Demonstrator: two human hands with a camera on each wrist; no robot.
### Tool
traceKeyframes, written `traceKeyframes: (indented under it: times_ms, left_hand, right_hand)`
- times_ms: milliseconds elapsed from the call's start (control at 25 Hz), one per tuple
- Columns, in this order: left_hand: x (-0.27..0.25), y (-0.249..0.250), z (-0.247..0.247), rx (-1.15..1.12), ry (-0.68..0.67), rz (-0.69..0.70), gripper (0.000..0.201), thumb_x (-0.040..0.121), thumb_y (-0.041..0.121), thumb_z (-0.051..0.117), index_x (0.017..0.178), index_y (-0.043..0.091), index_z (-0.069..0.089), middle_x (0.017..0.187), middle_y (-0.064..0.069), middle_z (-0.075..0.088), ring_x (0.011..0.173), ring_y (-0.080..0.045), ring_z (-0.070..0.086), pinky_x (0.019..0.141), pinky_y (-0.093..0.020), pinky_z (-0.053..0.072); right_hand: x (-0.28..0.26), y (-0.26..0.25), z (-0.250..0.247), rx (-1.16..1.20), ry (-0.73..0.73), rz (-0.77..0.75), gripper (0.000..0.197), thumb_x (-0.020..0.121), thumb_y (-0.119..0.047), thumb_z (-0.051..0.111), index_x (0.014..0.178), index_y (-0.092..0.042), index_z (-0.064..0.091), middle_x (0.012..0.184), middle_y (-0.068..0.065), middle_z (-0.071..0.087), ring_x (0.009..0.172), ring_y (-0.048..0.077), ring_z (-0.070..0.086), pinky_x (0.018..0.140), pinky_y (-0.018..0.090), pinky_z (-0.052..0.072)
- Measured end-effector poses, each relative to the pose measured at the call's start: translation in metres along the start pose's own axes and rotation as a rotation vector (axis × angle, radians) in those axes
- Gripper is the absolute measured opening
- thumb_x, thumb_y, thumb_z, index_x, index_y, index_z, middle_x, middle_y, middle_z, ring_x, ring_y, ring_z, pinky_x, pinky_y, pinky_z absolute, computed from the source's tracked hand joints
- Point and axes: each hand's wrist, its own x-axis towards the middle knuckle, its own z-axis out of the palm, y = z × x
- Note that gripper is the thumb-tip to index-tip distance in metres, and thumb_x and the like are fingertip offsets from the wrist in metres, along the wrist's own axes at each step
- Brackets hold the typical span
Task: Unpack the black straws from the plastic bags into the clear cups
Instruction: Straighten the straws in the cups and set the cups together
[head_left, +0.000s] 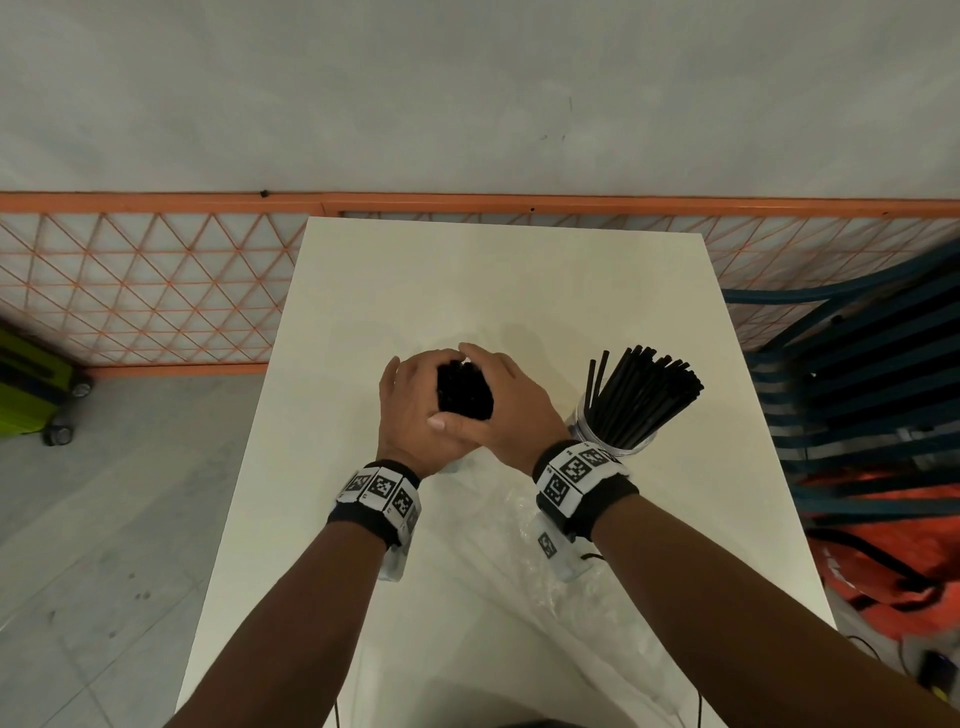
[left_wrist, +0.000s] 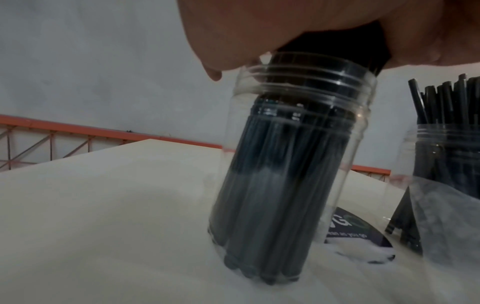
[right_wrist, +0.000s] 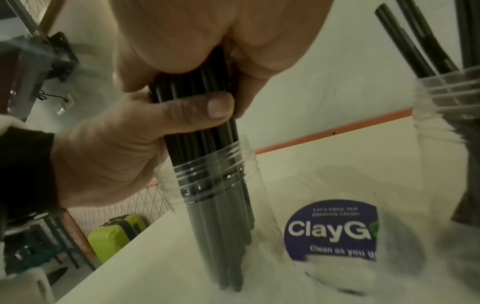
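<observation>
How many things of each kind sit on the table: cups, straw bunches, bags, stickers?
Cups: 2 (one held, one filled)
Straw bunches: 2 (held, standing)
Bags: 1 that I can make out
Stickers: 1
Total: 6

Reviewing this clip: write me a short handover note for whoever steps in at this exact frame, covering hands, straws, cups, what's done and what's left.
Left hand and right hand together grip one bundle of black straws near its top.
The bundle's lower ends already sit inside a clear cup on the white table; the cup looks tilted.
To the right, a second clear cup stands filled with loose black straws.
An empty-looking plastic bag lies near the wrists.
Done: one cup filled, this bundle inserted.
Left: let go so the straws settle and steady the cup; whether more bags remain cannot be told.
</observation>
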Motion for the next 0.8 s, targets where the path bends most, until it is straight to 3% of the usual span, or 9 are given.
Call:
traceKeyframes:
  times_ms: [200,360,440,560,720,800]
  left_hand:
    - [-0.0069,-0.0107,0.0019,0.095,-0.062,0.033,0.093,0.055,0.069,0.061,0.133,0.021,0.048,0.129,-0.009,0.063,0.131,-0.031,0.051,0.117,-0.059,0.024]
    - [-0.0041,-0.0053,-0.0025,0.132,-0.086,-0.021,0.088,0.059,0.063,0.059,0.13,0.011,0.054,0.127,-0.01,0.063,0.134,-0.034,0.046,0.119,-0.058,0.021]
    - [-0.0028,-0.005,-0.0018,0.179,-0.063,-0.033,0.082,0.063,0.06,0.059,0.129,0.011,0.055,0.125,-0.008,0.065,0.137,-0.032,0.044,0.12,-0.058,0.019]
    - [-0.0018,-0.0073,-0.0018,0.137,-0.037,-0.052,0.088,0.06,0.066,0.053,0.132,0.016,0.051,0.127,-0.004,0.063,0.138,-0.031,0.043,0.12,-0.059,0.017]
    - [-0.0007,-0.0033,-0.0059,0.098,-0.043,-0.056,0.089,0.057,0.067,0.051,0.134,0.021,0.053,0.129,-0.004,0.062,0.139,-0.03,0.041,0.121,-0.058,0.016]
    - [0.0024,-0.0056,-0.0041,0.091,-0.037,-0.075,0.088,0.054,0.066,0.053,0.129,0.021,0.056,0.123,-0.003,0.065,0.134,-0.031,0.046,0.118,-0.06,0.021]
  right_hand:
    - [0.0005,0.0029,0.0037,-0.135,0.018,-0.012,0.096,0.075,-0.071,0.062,0.149,-0.025,0.02,0.145,0.003,0.039,0.126,0.023,0.048,0.098,0.043,0.049]
    - [0.0016,-0.0043,0.0007,-0.168,0.024,-0.006,0.104,0.068,-0.072,0.068,0.148,-0.029,0.018,0.145,0.001,0.038,0.125,0.023,0.049,0.093,0.042,0.051]
    - [0.0009,-0.0055,-0.0007,-0.197,0.055,-0.014,0.107,0.066,-0.073,0.069,0.149,-0.028,0.017,0.147,-0.001,0.035,0.126,0.022,0.048,0.092,0.041,0.051]
    - [0.0011,-0.0039,-0.0031,-0.248,0.122,-0.046,0.11,0.064,-0.073,0.069,0.15,-0.026,0.018,0.15,-0.002,0.032,0.127,0.022,0.046,0.094,0.041,0.049]
    - [0.0012,-0.002,-0.0036,-0.311,0.071,-0.013,0.115,0.063,-0.078,0.066,0.151,-0.025,0.014,0.151,-0.001,0.033,0.126,0.023,0.048,0.093,0.045,0.051]
    - [0.0004,-0.002,-0.005,-0.282,0.085,0.01,0.115,0.063,-0.076,0.067,0.151,-0.025,0.014,0.15,-0.002,0.034,0.125,0.022,0.049,0.091,0.043,0.052]
